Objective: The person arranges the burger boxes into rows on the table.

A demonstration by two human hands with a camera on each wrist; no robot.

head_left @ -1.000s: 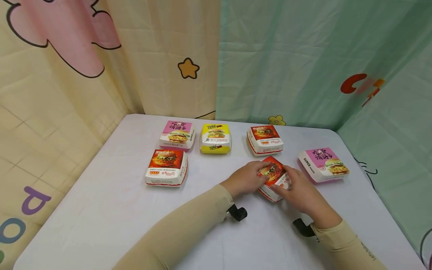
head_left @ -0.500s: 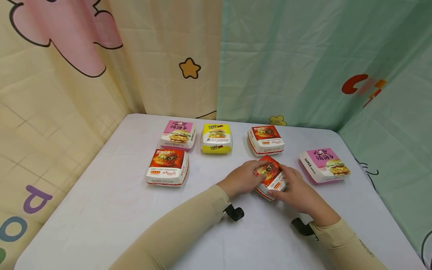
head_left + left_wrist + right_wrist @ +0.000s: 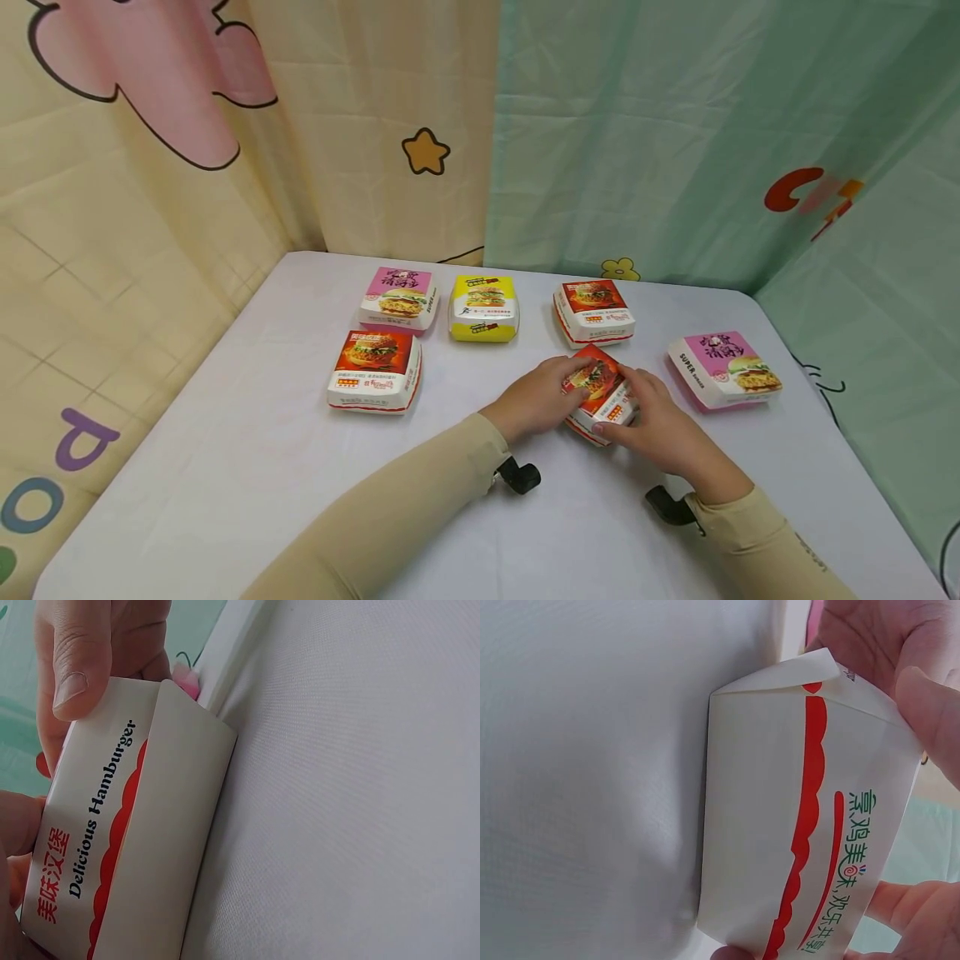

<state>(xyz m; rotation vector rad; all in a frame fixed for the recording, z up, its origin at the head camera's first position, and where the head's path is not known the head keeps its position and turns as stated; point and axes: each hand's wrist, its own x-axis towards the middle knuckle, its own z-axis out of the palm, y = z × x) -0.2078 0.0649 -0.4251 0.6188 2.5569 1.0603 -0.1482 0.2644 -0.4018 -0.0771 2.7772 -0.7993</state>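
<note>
A red-and-white hamburger box (image 3: 606,390) sits at an angle on the white table, right of the middle. My left hand (image 3: 534,400) grips its left side, the thumb over the top edge. From the right, my right hand (image 3: 667,429) holds the opposite side with spread fingers. Lettering shows on the side of the hamburger box (image 3: 112,817) in the left wrist view, and the base appears to rest on the cloth. Green print marks another side of the hamburger box (image 3: 787,802) in the right wrist view. The lid looks closed; undersides of my fingers are partly hidden.
Just behind stands another red hamburger box (image 3: 594,312). A pink box (image 3: 725,370) lies to the right. Further left are a yellow box (image 3: 484,308), a second pink box (image 3: 398,298) and a red box (image 3: 375,372). Curtains (image 3: 637,125) hang behind the table (image 3: 247,467).
Between one second and half a second ago, both hands shifted the held hamburger box slightly left and away from me. Since then it has barely moved. The other boxes stay put.
</note>
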